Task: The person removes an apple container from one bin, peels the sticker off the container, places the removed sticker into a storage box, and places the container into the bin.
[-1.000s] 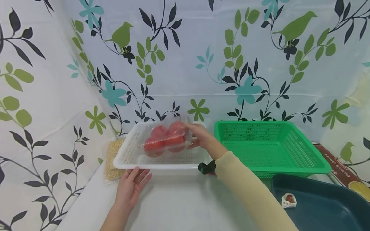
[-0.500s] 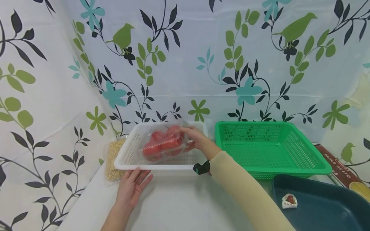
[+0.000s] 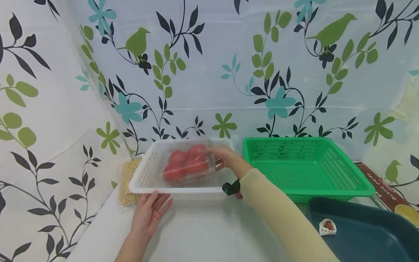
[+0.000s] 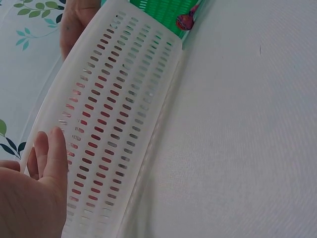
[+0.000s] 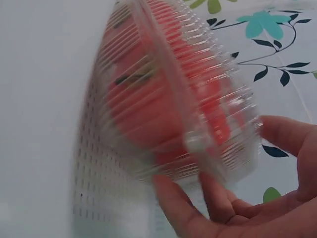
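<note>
A clear plastic clamshell (image 3: 184,163) with several round red fruits inside is over the white basket (image 3: 183,190). My right hand (image 3: 229,158) grips its right end, thumb and fingers on opposite sides. In the right wrist view the ribbed clamshell (image 5: 168,94) appears close up, with fingertips at its end and dark stem-like marks on the fruit. My left hand (image 3: 148,214) has its fingers extended and touching the basket's front rim. Seen from the left wrist, that hand (image 4: 34,193) lies along the slotted basket wall (image 4: 109,114), red showing through the slots.
A green basket (image 3: 307,193) stands right of the white one. In front of it, a dark blue tray (image 3: 363,236) holds a small white-wrapped item (image 3: 327,227). A brown box (image 3: 386,189) lies behind the tray. A bag of yellow grains (image 3: 129,178) is at left. A small red item (image 4: 185,21) lies between the baskets.
My right hand has lowered the clamshell slightly and turned it, so more of the fruit's tops face the head camera. The left hand has stayed at the basket's front rim.
</note>
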`<state>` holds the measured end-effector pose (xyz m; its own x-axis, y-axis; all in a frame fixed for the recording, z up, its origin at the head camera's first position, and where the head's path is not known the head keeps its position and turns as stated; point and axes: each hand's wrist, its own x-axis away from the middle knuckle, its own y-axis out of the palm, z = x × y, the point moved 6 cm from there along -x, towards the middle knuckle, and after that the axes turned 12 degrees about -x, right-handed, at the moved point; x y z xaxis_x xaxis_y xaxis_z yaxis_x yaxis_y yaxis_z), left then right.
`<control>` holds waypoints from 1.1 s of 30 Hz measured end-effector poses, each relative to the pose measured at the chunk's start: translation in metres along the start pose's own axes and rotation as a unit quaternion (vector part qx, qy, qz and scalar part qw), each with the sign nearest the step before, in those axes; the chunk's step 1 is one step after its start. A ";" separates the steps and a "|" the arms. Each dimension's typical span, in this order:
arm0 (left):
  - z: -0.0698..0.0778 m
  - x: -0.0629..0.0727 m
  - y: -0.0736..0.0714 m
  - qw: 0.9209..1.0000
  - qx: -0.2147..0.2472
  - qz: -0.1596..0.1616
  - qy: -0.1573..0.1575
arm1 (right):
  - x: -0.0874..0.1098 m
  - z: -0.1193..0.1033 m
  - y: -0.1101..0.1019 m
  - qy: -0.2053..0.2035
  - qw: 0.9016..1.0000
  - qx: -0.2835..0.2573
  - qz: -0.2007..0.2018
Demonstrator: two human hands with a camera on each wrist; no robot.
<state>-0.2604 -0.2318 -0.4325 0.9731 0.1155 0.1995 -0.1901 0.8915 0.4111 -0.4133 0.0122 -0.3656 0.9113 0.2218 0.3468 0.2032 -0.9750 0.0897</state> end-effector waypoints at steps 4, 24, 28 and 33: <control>-0.001 0.001 -0.001 1.000 -0.007 0.001 -0.003 | 0.002 0.003 -0.006 0.018 0.999 0.024 0.023; -0.001 0.003 0.000 1.000 -0.019 0.000 -0.001 | 0.002 0.007 0.010 0.077 0.989 -0.101 -0.070; -0.001 0.002 -0.001 1.000 -0.019 0.004 -0.002 | 0.001 0.010 0.009 0.078 0.987 -0.124 -0.067; -0.001 0.002 0.000 1.000 -0.017 0.003 -0.004 | -0.002 0.011 0.008 0.076 0.987 -0.125 -0.068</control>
<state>-0.2583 -0.2310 -0.4334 0.9707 0.1182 0.2094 -0.1922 0.9049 0.3799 -0.4095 0.0039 -0.3754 0.8139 0.3676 0.4500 0.2072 -0.9071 0.3663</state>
